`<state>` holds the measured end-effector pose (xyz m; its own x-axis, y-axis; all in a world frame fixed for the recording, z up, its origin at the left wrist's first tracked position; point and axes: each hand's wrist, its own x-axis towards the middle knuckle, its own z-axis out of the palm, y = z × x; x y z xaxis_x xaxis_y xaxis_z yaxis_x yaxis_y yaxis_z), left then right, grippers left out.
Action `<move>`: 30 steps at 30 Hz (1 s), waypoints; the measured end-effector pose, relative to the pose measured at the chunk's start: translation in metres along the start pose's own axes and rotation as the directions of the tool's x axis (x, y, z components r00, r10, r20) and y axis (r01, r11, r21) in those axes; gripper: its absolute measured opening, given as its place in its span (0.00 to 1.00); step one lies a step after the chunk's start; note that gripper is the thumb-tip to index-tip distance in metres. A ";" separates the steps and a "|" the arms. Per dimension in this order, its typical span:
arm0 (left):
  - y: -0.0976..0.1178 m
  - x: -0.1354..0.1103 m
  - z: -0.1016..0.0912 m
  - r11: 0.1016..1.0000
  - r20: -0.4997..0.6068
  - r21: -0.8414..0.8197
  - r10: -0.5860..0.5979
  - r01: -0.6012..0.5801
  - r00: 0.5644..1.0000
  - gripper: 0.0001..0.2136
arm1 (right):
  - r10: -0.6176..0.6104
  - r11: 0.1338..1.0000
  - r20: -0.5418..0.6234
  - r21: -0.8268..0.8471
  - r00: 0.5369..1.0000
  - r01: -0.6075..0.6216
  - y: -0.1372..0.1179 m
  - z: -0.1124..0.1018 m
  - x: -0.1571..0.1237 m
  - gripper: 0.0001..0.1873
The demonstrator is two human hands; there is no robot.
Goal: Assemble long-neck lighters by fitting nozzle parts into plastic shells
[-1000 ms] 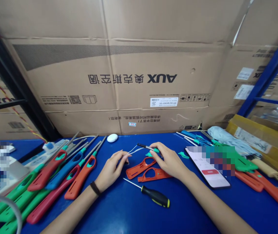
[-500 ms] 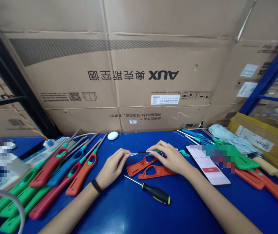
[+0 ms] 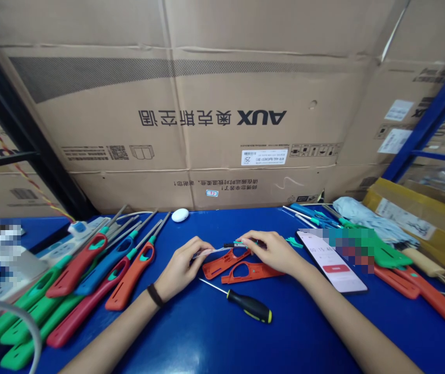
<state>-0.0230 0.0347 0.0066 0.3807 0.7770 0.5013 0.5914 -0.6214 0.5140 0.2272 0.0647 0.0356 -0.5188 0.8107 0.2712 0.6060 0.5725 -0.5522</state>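
Two hands pinching a white wire — just above the orange shells
Left hand (image 3: 183, 265) grips the white wire (image 3: 209, 252); right hand (image 3: 273, 253) pinches a black-green rod (image 3: 233, 244) — two orange lighter shells (image 3: 222, 264) lie beneath on the blue worktop (image 3: 168, 337), a screwdriver (image 3: 249, 306) near them.

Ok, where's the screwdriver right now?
In the head view, the black-handled screwdriver lies on the blue bench, just below the orange lighter shells, between the person's forearms.

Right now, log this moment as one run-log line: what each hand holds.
left hand: pinching thin white wires | right hand: holding black-and-green lighter part | beneath: orange handle shells
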 end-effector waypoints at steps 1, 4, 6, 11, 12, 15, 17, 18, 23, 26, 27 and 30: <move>0.001 0.000 0.000 1.000 0.003 -0.008 -0.001 0.001 1.000 0.09 | 0.013 1.000 0.012 -0.008 1.000 -0.013 0.000 0.000 0.000 0.17; 0.003 -0.001 0.000 1.000 0.019 -0.021 -0.003 0.003 1.000 0.10 | 0.025 1.000 0.040 -0.015 0.999 -0.024 0.000 0.000 -0.001 0.17; 0.004 -0.001 0.001 1.000 0.032 -0.025 -0.001 0.002 0.999 0.10 | 0.023 1.000 0.054 -0.005 0.998 -0.023 0.001 0.001 -0.001 0.17; 0.006 -0.003 0.002 1.000 0.057 -0.012 0.014 -0.013 0.998 0.09 | 0.003 0.999 0.077 0.037 0.997 -0.006 -0.003 0.002 -0.001 0.19; 0.006 -0.003 0.003 1.000 0.054 -0.009 0.014 -0.014 0.998 0.09 | -0.007 0.999 0.077 0.042 0.997 0.004 -0.004 0.003 -0.001 0.18; 0.005 -0.002 0.002 1.000 0.031 -0.001 0.017 -0.017 0.999 0.08 | -0.060 0.998 0.070 0.035 0.996 0.058 -0.008 0.002 -0.003 0.14; 0.005 -0.002 0.001 1.000 0.017 0.006 0.018 -0.018 1.000 0.08 | -0.093 0.996 0.073 0.007 0.993 0.093 -0.009 0.002 -0.004 0.12; 0.006 -0.002 0.001 1.000 0.016 0.010 0.017 -0.017 1.000 0.08 | -0.099 0.995 0.076 -0.012 0.992 0.100 -0.009 0.002 -0.004 0.12; 0.008 -0.003 0.003 1.000 0.048 0.013 0.016 -0.017 0.999 0.08 | -0.088 0.995 0.064 -0.038 0.994 0.090 -0.009 0.005 -0.004 0.11; 0.008 -0.004 0.003 0.999 0.031 0.011 0.043 -0.043 0.999 0.08 | -0.113 0.994 0.057 0.007 0.992 0.113 -0.010 0.008 -0.003 0.10; 0.007 -0.004 0.002 0.998 0.022 0.008 0.056 -0.057 0.998 0.09 | -0.127 0.992 0.058 0.025 0.990 0.126 -0.011 0.009 -0.003 0.10; 0.007 -0.004 0.001 0.996 -0.015 -0.005 0.089 -0.089 0.996 0.09 | -0.155 0.986 0.075 0.066 0.985 0.150 -0.013 0.013 -0.003 0.11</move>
<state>-0.0200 0.0275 0.0077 0.4207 0.7171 0.5557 0.5513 -0.6885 0.4711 0.2137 0.0533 0.0318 -0.6504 0.7006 0.2935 0.4799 0.6785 -0.5561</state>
